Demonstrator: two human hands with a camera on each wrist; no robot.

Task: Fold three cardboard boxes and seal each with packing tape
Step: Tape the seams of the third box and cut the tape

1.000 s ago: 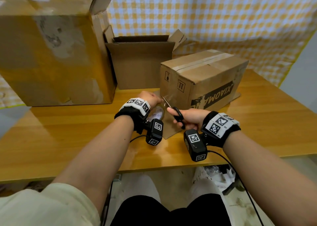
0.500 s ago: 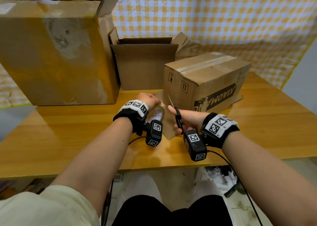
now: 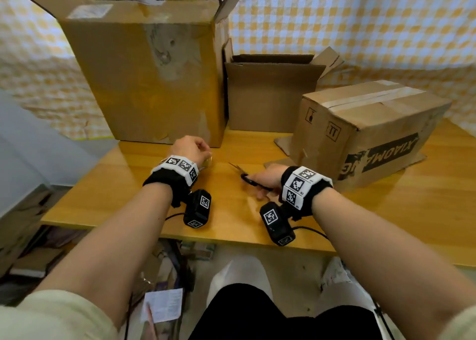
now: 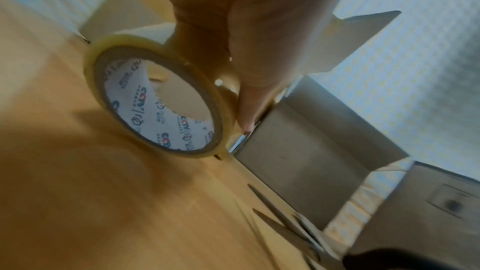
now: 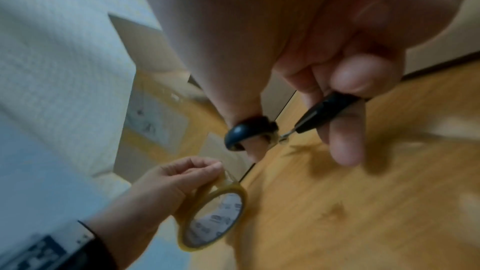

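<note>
My left hand (image 3: 192, 150) grips a roll of clear packing tape (image 4: 158, 102) just above the wooden table (image 3: 144, 205), in front of the tall open box (image 3: 144, 81). The roll (image 5: 211, 215) stands on edge, my fingers curled over its rim. My right hand (image 3: 265, 178) holds black-handled scissors (image 3: 244, 176), thumb and fingers through the loops (image 5: 249, 132), blades pointing left toward the tape. A sealed box (image 3: 368, 130) with tape along its top seam stands to the right. A smaller open box (image 3: 270, 94) stands behind, between the two.
Flat cardboard (image 3: 282, 142) lies under the sealed box. A checked yellow cloth (image 3: 360, 25) hangs behind the table. Papers and clutter (image 3: 162, 306) lie on the floor below the table's near edge.
Both hands have drawn away from the sealed box toward the left and near side. The tape roll has come off the box with my left hand; the scissors have swung to point left.
</note>
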